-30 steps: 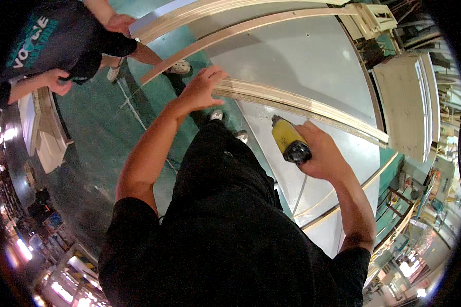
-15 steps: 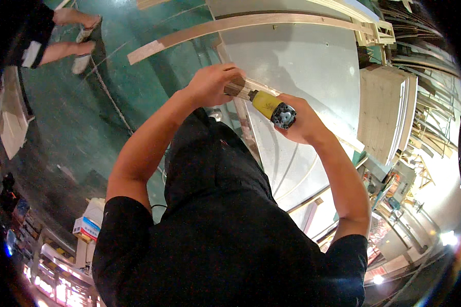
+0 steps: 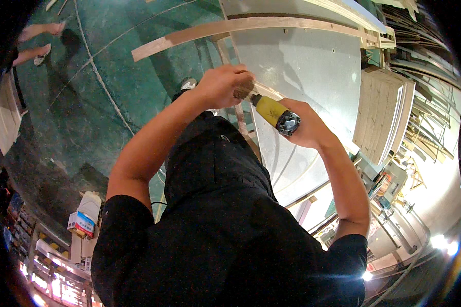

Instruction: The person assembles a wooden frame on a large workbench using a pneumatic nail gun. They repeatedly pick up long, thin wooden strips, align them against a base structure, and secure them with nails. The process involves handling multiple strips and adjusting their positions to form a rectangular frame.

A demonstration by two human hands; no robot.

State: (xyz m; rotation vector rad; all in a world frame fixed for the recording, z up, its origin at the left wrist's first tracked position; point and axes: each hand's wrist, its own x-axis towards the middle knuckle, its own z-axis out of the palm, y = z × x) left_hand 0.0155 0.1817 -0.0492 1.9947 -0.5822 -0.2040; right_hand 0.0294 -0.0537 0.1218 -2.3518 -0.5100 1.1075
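My right hand grips a yellow power tool with a black rear end, held above a large white panel. My left hand is closed around the tool's front end, right at the edge of the panel. What sits at the tool's tip is hidden by my fingers. A curved wooden strip runs along the panel's far side. My black shirt and trousers fill the lower middle of the view.
A stack of pale boards lies to the right of the panel. The green floor stretches to the left, with another person's feet at the far upper left. A white container stands at lower left.
My left hand moved from resting on the wooden strip onto the front of the yellow tool. My right hand brought the tool up and leftwards. The other person has stepped farther away.
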